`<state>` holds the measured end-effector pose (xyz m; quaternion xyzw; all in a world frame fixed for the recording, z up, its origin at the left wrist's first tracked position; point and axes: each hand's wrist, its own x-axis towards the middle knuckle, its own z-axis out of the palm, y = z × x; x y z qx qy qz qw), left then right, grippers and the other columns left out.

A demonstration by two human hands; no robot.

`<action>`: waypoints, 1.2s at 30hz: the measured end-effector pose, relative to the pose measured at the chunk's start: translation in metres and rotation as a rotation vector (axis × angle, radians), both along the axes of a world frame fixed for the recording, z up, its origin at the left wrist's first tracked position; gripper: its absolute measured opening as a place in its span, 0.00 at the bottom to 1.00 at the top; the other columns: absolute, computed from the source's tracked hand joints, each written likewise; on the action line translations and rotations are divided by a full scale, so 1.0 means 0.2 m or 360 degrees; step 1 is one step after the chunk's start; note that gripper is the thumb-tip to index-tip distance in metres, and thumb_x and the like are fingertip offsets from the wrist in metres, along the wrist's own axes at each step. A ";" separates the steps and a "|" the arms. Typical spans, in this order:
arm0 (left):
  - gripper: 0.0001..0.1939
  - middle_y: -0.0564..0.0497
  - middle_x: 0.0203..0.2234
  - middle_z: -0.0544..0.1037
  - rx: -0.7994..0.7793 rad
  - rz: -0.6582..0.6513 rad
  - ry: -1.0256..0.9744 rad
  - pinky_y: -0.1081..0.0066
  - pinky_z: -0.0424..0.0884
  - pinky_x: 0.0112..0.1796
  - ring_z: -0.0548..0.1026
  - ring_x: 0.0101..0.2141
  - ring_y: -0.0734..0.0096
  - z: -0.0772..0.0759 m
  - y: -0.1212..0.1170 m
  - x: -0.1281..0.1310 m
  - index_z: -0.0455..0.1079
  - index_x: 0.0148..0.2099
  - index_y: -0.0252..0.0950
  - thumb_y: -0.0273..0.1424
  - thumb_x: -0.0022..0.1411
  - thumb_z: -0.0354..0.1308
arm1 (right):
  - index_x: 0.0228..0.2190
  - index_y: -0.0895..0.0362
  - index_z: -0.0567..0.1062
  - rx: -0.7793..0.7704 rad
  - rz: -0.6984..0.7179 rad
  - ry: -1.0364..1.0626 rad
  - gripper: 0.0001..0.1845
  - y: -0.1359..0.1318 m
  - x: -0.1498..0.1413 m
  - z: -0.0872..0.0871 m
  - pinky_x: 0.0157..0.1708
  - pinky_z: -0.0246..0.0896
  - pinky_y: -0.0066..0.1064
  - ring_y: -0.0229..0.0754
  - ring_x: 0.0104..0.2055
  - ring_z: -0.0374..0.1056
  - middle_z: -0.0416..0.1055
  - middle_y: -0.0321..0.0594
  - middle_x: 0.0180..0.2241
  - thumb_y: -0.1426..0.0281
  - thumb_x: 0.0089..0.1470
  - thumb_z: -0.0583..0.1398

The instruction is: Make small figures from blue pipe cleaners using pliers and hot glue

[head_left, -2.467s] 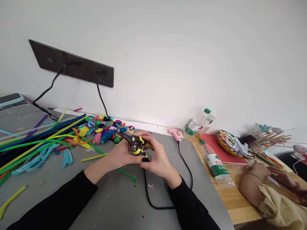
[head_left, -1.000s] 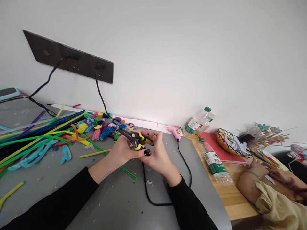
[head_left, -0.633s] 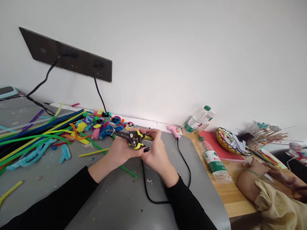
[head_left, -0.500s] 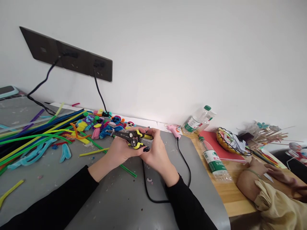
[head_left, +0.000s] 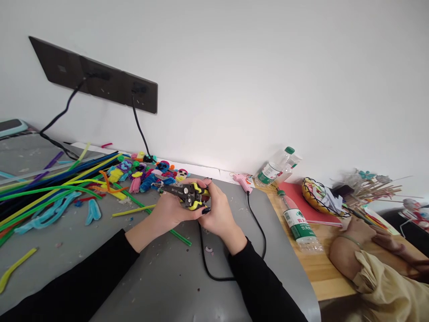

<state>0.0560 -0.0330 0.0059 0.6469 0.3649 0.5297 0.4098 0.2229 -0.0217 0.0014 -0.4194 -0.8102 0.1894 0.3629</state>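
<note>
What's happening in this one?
A person holds black-and-yellow pliers in both hands above a gray mat, the left hand near the dark jaw end, the right hand around the handles. Whether the jaws grip anything is too small to tell. Small fuzzy figures lie just beyond, with loose colorful stems to the left. A pink glue gun lies near the wall.

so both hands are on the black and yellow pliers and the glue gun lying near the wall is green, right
No, the glue gun is pink, not green; the head view shows it. The rest stands: the left hand and right hand are both on the black and yellow pliers, and the glue gun lies near the wall.
</note>
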 end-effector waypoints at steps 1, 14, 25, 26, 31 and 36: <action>0.23 0.48 0.50 0.81 -0.0002 -0.0017 0.0000 0.52 0.73 0.56 0.76 0.55 0.47 0.00 0.00 0.00 0.73 0.49 0.44 0.34 0.48 0.67 | 0.46 0.53 0.67 0.0005 -0.0003 0.0003 0.28 0.00 0.00 0.00 0.38 0.69 0.42 0.51 0.40 0.70 0.73 0.44 0.40 0.72 0.38 0.59; 0.25 0.45 0.55 0.79 0.0006 -0.0222 -0.0031 0.51 0.76 0.54 0.79 0.52 0.51 -0.01 0.00 0.00 0.72 0.55 0.41 0.32 0.54 0.66 | 0.40 0.54 0.69 0.0097 -0.0022 -0.0040 0.23 0.02 0.02 -0.03 0.31 0.66 0.38 0.50 0.33 0.71 0.74 0.43 0.34 0.70 0.36 0.59; 0.29 0.47 0.45 0.82 0.0040 -0.0224 0.0013 0.51 0.77 0.53 0.78 0.52 0.49 0.01 -0.01 0.01 0.73 0.55 0.42 0.38 0.51 0.72 | 0.42 0.53 0.69 0.0126 0.0023 -0.0007 0.25 0.01 0.03 -0.02 0.33 0.70 0.39 0.50 0.35 0.72 0.74 0.43 0.35 0.69 0.35 0.59; 0.27 0.48 0.43 0.82 0.0032 -0.0200 0.0039 0.51 0.78 0.52 0.79 0.51 0.49 0.01 -0.01 0.01 0.74 0.53 0.42 0.39 0.50 0.72 | 0.43 0.53 0.69 0.0132 0.0032 -0.0004 0.26 0.01 0.03 -0.02 0.34 0.70 0.39 0.51 0.36 0.72 0.74 0.43 0.36 0.69 0.36 0.59; 0.23 0.49 0.38 0.82 0.0123 -0.0104 0.0197 0.56 0.82 0.38 0.81 0.41 0.50 -0.03 -0.01 0.00 0.75 0.48 0.44 0.47 0.52 0.70 | 0.43 0.54 0.69 0.0207 0.0073 0.0009 0.27 0.02 0.04 -0.04 0.33 0.71 0.40 0.50 0.36 0.72 0.74 0.44 0.37 0.68 0.34 0.58; 0.29 0.48 0.40 0.82 0.0254 -0.0074 0.0229 0.58 0.80 0.34 0.80 0.45 0.48 -0.03 -0.02 0.01 0.73 0.56 0.47 0.50 0.55 0.68 | 0.41 0.53 0.68 0.0310 0.0131 0.0059 0.24 0.03 0.05 -0.05 0.31 0.69 0.39 0.48 0.34 0.70 0.72 0.43 0.35 0.64 0.38 0.58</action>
